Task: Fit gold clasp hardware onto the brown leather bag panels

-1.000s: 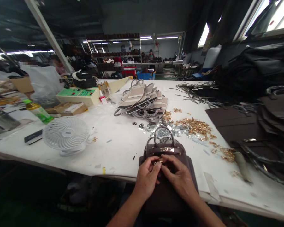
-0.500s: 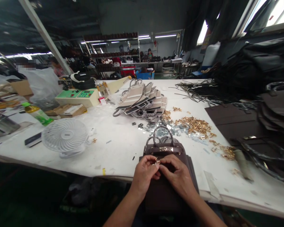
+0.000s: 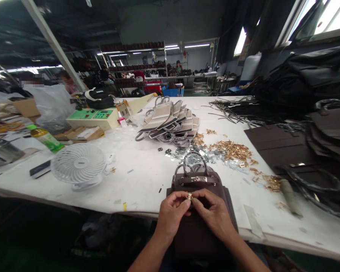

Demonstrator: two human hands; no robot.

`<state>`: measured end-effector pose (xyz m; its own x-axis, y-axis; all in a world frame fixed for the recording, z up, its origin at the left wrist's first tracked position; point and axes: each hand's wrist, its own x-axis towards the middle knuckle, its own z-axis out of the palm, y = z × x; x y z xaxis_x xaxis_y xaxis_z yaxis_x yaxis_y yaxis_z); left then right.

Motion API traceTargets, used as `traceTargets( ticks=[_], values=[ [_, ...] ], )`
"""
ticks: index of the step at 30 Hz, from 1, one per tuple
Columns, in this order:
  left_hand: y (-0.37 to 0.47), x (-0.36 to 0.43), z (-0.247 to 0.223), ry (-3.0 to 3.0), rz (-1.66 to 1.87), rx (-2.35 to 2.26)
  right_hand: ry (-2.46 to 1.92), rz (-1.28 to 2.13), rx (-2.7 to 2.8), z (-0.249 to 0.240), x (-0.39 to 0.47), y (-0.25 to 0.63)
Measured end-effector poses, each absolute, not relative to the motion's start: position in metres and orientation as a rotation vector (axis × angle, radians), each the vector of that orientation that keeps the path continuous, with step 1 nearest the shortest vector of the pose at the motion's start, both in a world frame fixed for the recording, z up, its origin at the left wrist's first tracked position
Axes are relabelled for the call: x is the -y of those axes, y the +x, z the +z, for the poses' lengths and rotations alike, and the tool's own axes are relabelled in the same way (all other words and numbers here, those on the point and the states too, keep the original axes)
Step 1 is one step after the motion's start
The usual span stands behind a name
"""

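Between the fingertips of both hands is a small gold metal piece. My left hand pinches it from the left, and my right hand pinches it from the right. Both hands are over the front of a dark brown handbag at the table's front edge. The bag has wrapped handles standing up and a gold clasp on its strap. Beyond the bag, silver plates and a pile of gold metal parts lie on the white table.
A white fan, a phone and a bottle are at the left. Striped bag pieces are heaped at the back middle. Brown bags and a grey-green roll lie at the right. A distant person is behind.
The gold piece has turned between my fingertips, and my two hands have come slightly closer together. My left hand has shifted a little downward.
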<state>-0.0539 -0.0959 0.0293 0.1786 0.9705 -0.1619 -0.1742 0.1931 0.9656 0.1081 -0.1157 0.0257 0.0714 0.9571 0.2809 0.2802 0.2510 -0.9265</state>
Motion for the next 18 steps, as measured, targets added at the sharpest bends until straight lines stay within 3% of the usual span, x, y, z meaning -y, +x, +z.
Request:
traceTargets(
  ticks=[18],
  values=[
    [-0.060, 0.093, 0.023, 1.471, 1.089, -1.113, -1.239, 0.887, 1.524, 0.025, 0.110, 0.119]
  ],
)
